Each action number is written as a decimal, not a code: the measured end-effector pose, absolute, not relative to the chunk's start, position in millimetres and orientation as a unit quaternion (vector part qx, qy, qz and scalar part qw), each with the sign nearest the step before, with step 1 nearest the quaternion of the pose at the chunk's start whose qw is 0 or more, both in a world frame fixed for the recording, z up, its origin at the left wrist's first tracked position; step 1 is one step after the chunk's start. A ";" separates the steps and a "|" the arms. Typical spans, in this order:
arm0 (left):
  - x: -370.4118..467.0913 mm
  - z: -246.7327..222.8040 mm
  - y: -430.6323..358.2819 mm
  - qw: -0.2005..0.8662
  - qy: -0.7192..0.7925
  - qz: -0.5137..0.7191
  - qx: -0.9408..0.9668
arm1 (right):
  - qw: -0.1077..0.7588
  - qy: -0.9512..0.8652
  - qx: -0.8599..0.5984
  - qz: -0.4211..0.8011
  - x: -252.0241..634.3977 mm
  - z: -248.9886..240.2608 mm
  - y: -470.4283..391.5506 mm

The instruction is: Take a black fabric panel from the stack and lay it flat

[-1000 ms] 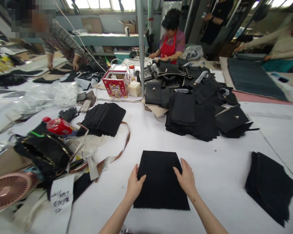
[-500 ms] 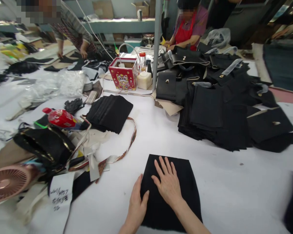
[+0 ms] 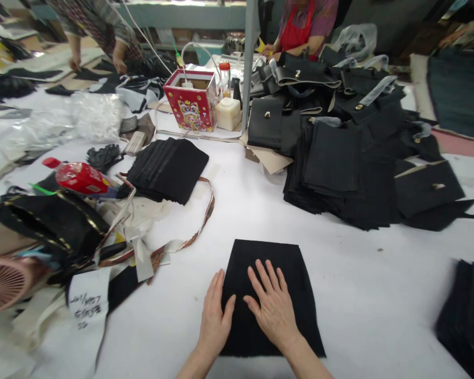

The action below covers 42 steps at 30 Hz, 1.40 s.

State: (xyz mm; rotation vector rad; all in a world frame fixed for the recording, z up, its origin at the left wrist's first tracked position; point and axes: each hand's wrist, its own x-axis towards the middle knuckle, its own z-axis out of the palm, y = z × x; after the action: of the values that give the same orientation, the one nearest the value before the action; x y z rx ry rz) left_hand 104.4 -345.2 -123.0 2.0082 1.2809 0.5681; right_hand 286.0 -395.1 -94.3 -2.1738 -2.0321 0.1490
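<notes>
A: Two hands rest on one black fabric panel (image 3: 272, 263), which lies flat on the white table (image 3: 359, 295), directly in front of the person.

B: Grip state?

A: Left hand (image 3: 214, 322): fingers extended, palm down, lying across the panel's left edge, grasping nothing. Right hand (image 3: 274, 308): fingers spread flat on the panel's middle, likewise clasping nothing.

B: Surroundings?

A: A stack of black pieces (image 3: 168, 168) lies well to the upper left. A large pile of black bag parts (image 3: 359, 158) occupies the upper right. A second dark stack (image 3: 464, 310) sits at the right edge. A red box (image 3: 191, 102) stands beyond, and a pink fan (image 3: 3, 281) sits at far left.
</notes>
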 end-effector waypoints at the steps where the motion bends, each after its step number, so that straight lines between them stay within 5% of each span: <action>1: 105.8 -119.9 -346.8 0.320 0.482 0.214 0.787 | 0.081 -0.683 -0.724 0.050 285.2 -93.6 -400.4; 9: 118.5 -111.7 -349.5 0.195 0.435 0.195 0.857 | 0.103 -0.610 -0.786 0.004 304.1 -76.2 -422.4; 14: 113.5 -137.7 -349.4 0.152 0.407 0.122 0.893 | 0.095 -0.580 -0.809 0.018 342.2 -113.0 -443.4; 24: 123.0 -131.7 -360.2 0.278 0.506 0.214 0.788 | 0.215 -0.504 -0.836 0.030 382.8 -117.6 -445.1; 30: 131.9 -148.6 -369.1 0.229 0.487 0.157 0.828 | 0.100 -0.589 -0.802 0.014 397.0 -150.5 -453.2; 34: 123.8 -135.3 -368.9 0.260 0.502 0.187 0.804 | 0.132 -0.567 -0.813 0.014 390.7 -145.7 -460.7; 42: 137.1 -116.8 -336.6 0.059 0.395 0.192 0.896 | 0.203 -0.569 -0.786 -0.132 375.7 -101.6 -428.0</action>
State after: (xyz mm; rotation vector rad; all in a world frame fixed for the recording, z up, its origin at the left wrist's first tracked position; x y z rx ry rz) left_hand 137.1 -336.6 -116.8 2.7143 1.1965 0.5808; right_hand 375.7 -428.0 -101.6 -2.1937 -1.5889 -0.3687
